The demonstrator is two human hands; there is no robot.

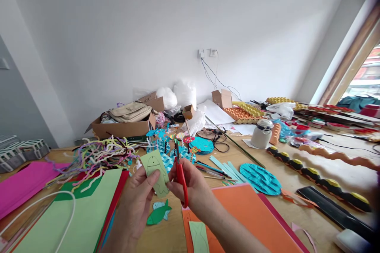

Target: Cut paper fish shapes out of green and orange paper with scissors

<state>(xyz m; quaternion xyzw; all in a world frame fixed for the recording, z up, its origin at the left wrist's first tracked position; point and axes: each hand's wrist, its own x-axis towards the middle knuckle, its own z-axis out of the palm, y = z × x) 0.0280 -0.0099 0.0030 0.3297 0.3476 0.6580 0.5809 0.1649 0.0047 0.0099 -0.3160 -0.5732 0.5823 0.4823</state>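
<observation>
Pinched between the thumb and fingers of my left hand [139,189] is a light green paper strip [154,170] with a fish outline drawn on it. My right hand [190,184] grips red-handled scissors [181,182], blades pointing up and away. Its fingertips are close to the strip's right edge; whether they touch it I cannot tell. Below the hands, cut-out paper fish [159,212] in green and light blue lie on the table. Another light green piece [198,236] with drawn lines rests on orange paper [237,213], partly under my right forearm.
Colored paper sheets [74,217] and a white cable [74,205] lie left, below tangled pipe cleaners [101,158]. Behind my hands stand blue decorations [162,146]. A blue textured disc [260,179], a white jar [261,134] and painted egg-carton strips [317,178] lie right. A cardboard box [121,129] sits behind.
</observation>
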